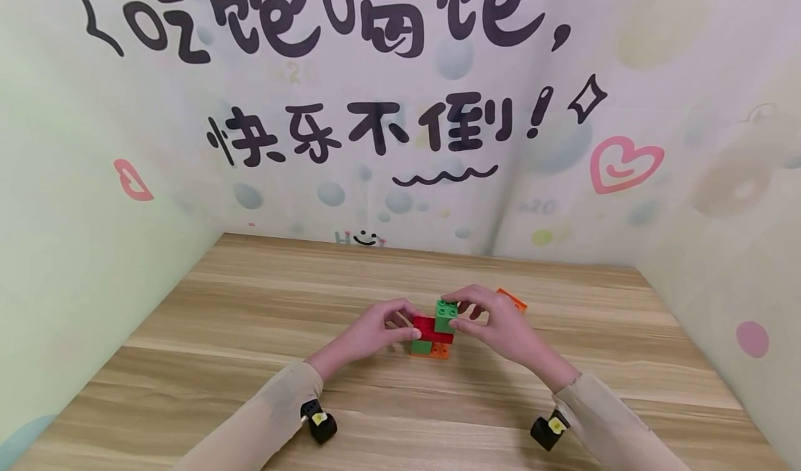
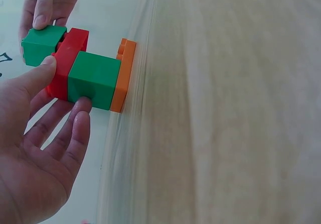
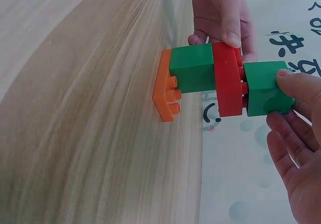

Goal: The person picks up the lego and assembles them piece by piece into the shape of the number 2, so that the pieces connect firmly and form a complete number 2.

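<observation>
On the table: orange base, green block, red brick, stacked upward.
Left hand: gripping red brick.
Right hand: pinching top block.

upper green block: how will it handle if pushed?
The upper green block is probably stiff, given its flat faces and crisp edges. Likely easy to dislodge, since studs show between it and the red brick. Pressed down, it may tip that brick: the lower green block sits under the opposite end.

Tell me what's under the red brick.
Beneath the red brick sits a lower green block on an orange plate, whose bare studs show beside it. The green block's top is covered, out of sight.
</observation>
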Demonstrator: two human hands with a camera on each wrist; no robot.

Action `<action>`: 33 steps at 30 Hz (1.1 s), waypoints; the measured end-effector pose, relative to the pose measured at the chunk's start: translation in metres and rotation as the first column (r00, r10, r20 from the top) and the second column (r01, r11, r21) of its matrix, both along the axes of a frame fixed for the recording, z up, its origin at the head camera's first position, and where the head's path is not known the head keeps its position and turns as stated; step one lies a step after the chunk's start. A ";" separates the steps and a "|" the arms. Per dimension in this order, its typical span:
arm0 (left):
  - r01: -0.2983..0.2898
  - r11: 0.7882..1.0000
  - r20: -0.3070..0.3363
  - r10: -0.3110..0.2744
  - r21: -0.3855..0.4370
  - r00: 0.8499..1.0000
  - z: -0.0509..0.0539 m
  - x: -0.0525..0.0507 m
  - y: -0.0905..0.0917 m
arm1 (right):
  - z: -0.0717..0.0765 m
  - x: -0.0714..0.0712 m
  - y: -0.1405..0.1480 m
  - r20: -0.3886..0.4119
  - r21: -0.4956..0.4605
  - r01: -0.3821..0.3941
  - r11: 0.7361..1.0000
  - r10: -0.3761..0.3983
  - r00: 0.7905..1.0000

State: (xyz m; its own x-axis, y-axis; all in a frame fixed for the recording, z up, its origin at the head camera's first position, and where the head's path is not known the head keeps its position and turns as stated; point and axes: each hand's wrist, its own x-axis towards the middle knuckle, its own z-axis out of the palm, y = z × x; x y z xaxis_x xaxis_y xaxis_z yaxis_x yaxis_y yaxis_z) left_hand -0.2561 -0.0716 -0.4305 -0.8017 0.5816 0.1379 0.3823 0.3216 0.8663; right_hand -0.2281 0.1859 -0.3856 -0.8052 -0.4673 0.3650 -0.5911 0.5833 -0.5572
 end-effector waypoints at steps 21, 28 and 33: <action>-0.011 1.000 0.020 0.011 0.005 1.000 0.000 0.001 0.001 | -0.002 0.002 0.002 0.027 -0.037 -0.018 0.999 0.019 0.999; -0.010 1.000 0.031 0.009 0.014 0.999 0.000 0.002 0.001 | -0.002 0.002 0.002 0.024 -0.039 -0.024 0.999 0.025 0.999; -0.011 1.000 0.029 0.011 0.011 1.000 0.000 0.001 0.001 | 0.000 0.001 0.002 -0.007 -0.022 -0.037 0.999 0.037 0.999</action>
